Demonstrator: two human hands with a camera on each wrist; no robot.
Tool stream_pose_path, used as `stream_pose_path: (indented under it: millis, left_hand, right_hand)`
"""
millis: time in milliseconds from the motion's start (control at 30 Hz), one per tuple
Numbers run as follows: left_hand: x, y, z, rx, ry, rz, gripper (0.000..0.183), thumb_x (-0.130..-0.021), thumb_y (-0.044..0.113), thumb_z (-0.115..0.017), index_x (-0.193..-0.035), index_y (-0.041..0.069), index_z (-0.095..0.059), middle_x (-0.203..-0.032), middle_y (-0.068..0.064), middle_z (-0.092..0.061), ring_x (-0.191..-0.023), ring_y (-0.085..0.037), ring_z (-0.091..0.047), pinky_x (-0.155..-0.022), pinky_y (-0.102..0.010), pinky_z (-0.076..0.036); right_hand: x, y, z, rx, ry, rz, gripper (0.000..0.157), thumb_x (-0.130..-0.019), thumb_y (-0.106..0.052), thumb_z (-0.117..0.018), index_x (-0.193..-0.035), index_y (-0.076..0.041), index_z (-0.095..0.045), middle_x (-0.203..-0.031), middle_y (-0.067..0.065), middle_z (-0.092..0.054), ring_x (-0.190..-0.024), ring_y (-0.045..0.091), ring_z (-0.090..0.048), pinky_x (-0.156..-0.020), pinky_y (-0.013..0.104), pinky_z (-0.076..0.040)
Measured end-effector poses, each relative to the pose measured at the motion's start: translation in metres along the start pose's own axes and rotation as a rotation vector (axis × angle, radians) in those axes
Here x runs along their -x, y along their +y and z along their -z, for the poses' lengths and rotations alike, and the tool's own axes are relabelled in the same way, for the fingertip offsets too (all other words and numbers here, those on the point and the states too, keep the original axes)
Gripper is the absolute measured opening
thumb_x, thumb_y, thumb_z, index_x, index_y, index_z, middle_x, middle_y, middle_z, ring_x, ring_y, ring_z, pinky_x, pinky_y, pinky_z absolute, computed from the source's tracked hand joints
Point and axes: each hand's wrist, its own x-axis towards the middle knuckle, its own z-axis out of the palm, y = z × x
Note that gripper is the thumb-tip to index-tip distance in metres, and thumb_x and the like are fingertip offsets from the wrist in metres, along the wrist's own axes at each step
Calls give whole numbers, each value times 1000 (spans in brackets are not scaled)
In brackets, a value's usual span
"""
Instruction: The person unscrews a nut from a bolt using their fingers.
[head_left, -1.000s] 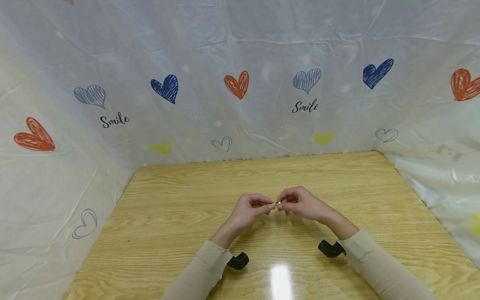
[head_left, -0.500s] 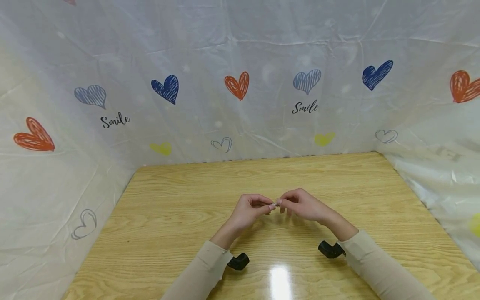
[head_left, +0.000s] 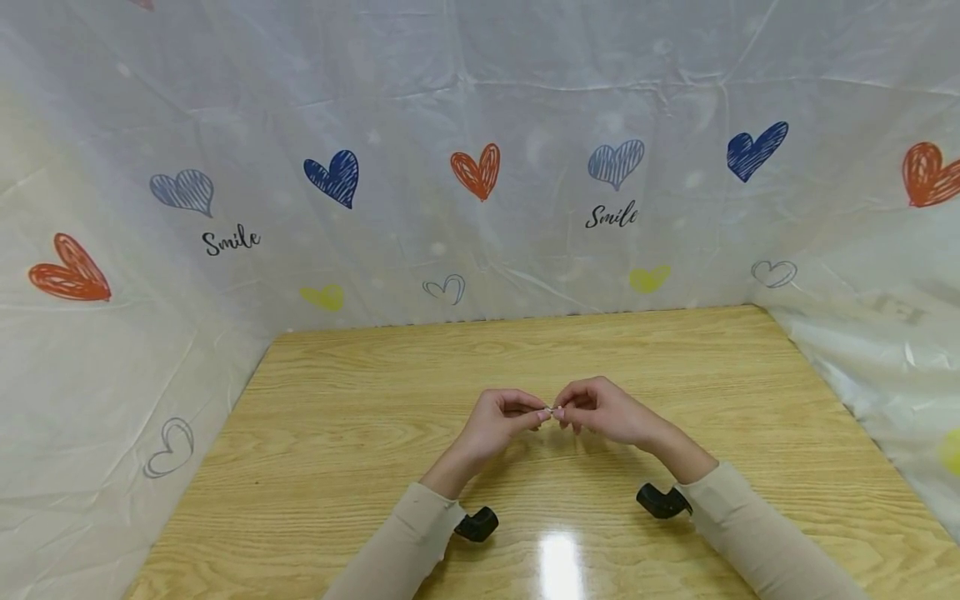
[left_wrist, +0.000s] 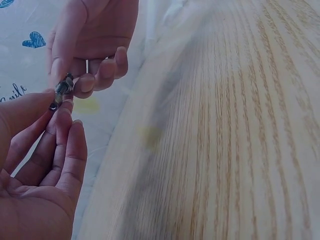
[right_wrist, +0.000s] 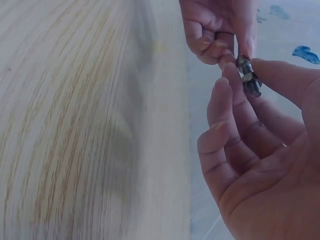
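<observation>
A small metal bolt [right_wrist: 254,90] with a nut [right_wrist: 248,77] on its thread is held in the air between both hands, above the wooden table. My left hand [head_left: 491,425] pinches one end of the bolt between thumb and fingertips. From the other side, my right hand [head_left: 606,408] has its thumb and index finger around the nut, its other fingers loosely bent. In the left wrist view the threaded bolt [left_wrist: 61,91] slants between the fingertips of the two hands. Fingers partly cover the bolt, and its head cannot be made out clearly.
The wood-grain table [head_left: 360,392] spreads out around both hands. A white sheet [head_left: 405,242] printed with hearts hangs behind it and along the sides. A black wrist mount [head_left: 477,524] sits at the left cuff, with another black mount [head_left: 662,501] at the right.
The right thumb and index finger have shifted against each other at the nut, the thumb coming forward and then back. My left hand has stayed almost still.
</observation>
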Motion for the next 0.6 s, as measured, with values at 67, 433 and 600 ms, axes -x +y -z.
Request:
stream_pose_path:
  millis: [67, 433, 600]
  left_hand:
    - [0, 1, 0, 1, -2, 5, 15, -95, 14, -76, -104, 3, -78, -99, -7, -74, -94, -40, -69, -88, -51, -58]
    - [1, 5, -1, -5, -6, -7, 15, -95, 14, -76, -104, 2, -77, -100, -6, -74, -93, -37, -70, -86, -48, -59]
    - [1, 5, -2, 1, -6, -2, 14, -95, 13, -76, -104, 3, -78, -100, -6, -75, -97, -44, -68, -86, -50, -58]
  right_hand:
    - [0, 0, 0, -18, 3, 11, 20, -104, -15, -62, -114, 2, -68, -102, 28, -68, -88, 48, -63, -74, 49, -57]
    - [1, 1, 0, 44, 20, -31, 33, -109, -27, -53, -120, 0, -69, -101, 21, -70, -85, 43, -66, -72, 47, -55]
    - [2, 1, 0, 56, 14, -24, 38, -111, -26, -48, -111, 4, -71, -95, 19, -71, -82, 42, -66, -65, 39, -53]
